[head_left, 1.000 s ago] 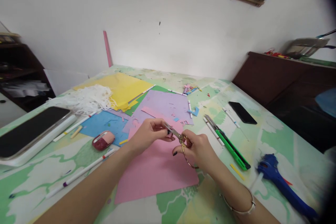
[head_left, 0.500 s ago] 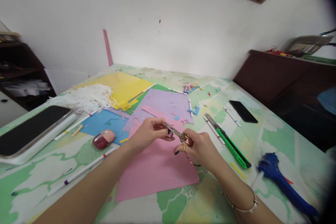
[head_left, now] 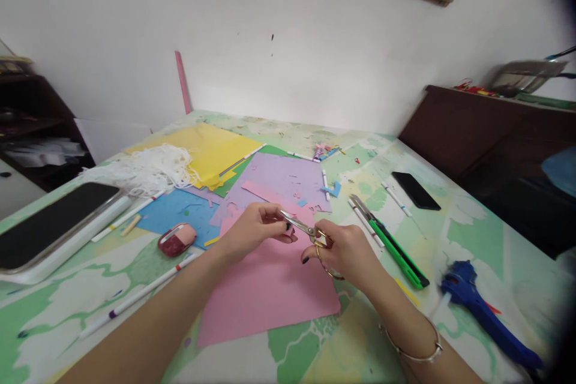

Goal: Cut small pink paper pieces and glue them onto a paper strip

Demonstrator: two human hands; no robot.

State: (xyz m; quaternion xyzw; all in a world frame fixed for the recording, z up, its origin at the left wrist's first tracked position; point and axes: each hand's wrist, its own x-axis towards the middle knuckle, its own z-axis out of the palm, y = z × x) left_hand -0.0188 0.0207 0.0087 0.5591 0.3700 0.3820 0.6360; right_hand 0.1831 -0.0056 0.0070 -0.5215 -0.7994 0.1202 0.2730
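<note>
My right hand (head_left: 348, 252) grips gold-handled scissors (head_left: 299, 226), thumb and fingers in the loops. Their blades point left and reach to the fingertips of my left hand (head_left: 256, 229). Pinched in that left hand is a small pink paper piece (head_left: 288, 231), mostly hidden by the fingers. Below both hands lies a pink sheet (head_left: 270, 300) on the table. A lilac sheet (head_left: 288, 177) with small paper scraps is just beyond, and a pink strip (head_left: 258, 190) rests across it.
To the right are a green cutter knife (head_left: 398, 255), a black phone (head_left: 416, 190) and a blue glue gun (head_left: 486, 312). On the left lie a maroon case (head_left: 177, 240), white yarn (head_left: 148, 168), a larger phone (head_left: 58, 225) and a yellow sheet (head_left: 216, 147). Several white markers are scattered about.
The scissor blades look closer together than before, and my right thumb has shifted slightly right. My left hand stays almost in place with the pink piece.
</note>
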